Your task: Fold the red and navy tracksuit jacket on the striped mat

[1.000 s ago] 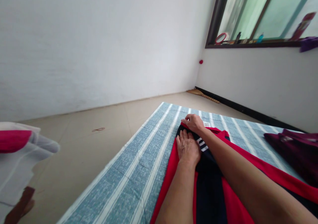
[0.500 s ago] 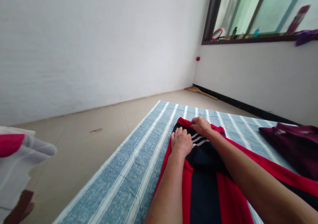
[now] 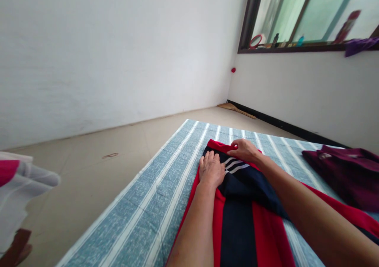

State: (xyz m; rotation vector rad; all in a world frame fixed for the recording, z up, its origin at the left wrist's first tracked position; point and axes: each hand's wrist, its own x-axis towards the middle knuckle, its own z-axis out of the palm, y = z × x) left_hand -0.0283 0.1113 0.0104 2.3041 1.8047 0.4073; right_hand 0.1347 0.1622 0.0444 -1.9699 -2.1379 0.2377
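Observation:
A red and navy garment (image 3: 238, 219) with white stripes lies on a blue-and-white striped cloth; whether it is a jacket or trousers I cannot tell. My left hand (image 3: 212, 168) lies flat on its dark far part, fingers stretched out, just left of the white stripes. At the red far edge, my right hand (image 3: 245, 150) holds the fabric between bent fingers and thumb; the fingertips are partly hidden. Both forearms reach over the garment, and the right one covers part of its right side.
The striped cloth (image 3: 142, 192) ends at a pale tiled floor (image 3: 89, 180). A folded maroon garment (image 3: 349, 176) lies at right. White and pink fabric (image 3: 26, 188) shows at left. A straw-coloured broom (image 3: 237, 109) lies by the wall corner. Small items, including a red-rimmed mirror (image 3: 255, 41), line the windowsill.
The view has shifted slightly, moving the scene left. My right hand's fingers have loosened and spread a little at the red edge. The dark cloth under my right forearm lies differently.

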